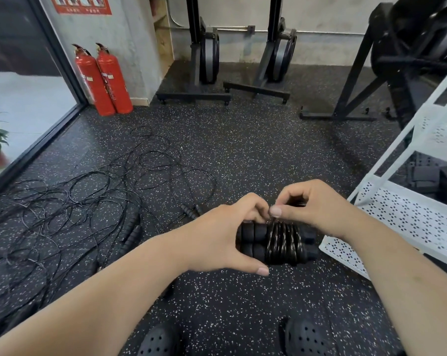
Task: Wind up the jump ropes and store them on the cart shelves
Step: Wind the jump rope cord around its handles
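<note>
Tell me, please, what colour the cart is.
The cart is white, perforated with small holes; head view.

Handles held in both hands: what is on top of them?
Black cord is coiled round the paired handles. The left hand grips their left ends; the right hand pinches the cord above. The cord's loose end is hidden by the fingers.

- We have open floor [255, 150] straight ahead.
- The white cart [402, 222] stands close on our right.
- Loose jump ropes [84, 201] sprawl across the floor on our left.
</note>
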